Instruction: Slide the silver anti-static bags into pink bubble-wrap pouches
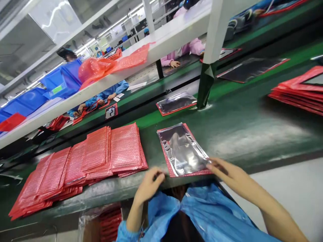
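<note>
A glossy dark panel under clear, shiny film point(185, 149) lies on the work surface right in front of me, with a red bubble-wrap bag point(168, 164) beneath it, its edges showing. At the panel's near right corner, my right hand point(225, 171) pinches the edge between thumb and fingers. My left hand point(148, 185) is beside the near left corner, by the surface's front edge. Its fingers are loosely curled in, and nothing shows in them. To the left, overlapping red bubble-wrap bags point(126, 148) lie in a long row of piles.
More film-covered panels lie behind, one point(176, 102) near a white post point(214, 33). A stack of red-edged pieces point(300, 89) stands at right. Blue bins point(60, 79) and red wrap point(101, 69) sit on the shelf. Co-workers' hands point(174, 64) show across the line.
</note>
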Demonstrator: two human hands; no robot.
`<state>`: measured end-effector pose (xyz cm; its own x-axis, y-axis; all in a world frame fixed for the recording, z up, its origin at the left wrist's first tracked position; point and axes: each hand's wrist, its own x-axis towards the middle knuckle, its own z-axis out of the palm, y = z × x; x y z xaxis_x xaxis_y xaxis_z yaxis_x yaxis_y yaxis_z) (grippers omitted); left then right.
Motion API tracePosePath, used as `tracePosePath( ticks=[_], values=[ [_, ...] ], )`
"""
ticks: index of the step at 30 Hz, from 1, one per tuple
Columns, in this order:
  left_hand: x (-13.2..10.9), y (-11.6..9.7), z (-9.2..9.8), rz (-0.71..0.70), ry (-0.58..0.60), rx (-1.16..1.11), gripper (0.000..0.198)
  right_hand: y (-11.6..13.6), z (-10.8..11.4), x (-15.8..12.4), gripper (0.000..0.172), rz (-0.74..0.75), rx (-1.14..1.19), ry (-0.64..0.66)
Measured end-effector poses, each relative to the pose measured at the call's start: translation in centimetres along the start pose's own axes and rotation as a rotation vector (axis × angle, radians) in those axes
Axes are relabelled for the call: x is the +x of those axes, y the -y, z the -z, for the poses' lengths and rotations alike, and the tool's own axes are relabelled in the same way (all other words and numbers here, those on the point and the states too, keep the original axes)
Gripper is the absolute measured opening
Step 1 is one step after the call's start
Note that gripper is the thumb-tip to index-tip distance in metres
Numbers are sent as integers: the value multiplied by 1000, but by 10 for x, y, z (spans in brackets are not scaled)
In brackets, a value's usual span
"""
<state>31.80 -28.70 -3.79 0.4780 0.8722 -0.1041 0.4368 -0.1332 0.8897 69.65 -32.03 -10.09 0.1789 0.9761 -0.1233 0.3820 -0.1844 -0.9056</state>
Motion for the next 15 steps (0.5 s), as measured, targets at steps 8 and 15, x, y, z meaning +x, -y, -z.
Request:
tracePosePath(
  ticks=[8,15],
  values=[
    [94,33,-60,-37,-353,172,48,-8,-38,58,51,81,-445,-108],
    [117,61,-74,26,-445,-89,51,-22,-63,100,50,78,-347,-129]
  ],
)
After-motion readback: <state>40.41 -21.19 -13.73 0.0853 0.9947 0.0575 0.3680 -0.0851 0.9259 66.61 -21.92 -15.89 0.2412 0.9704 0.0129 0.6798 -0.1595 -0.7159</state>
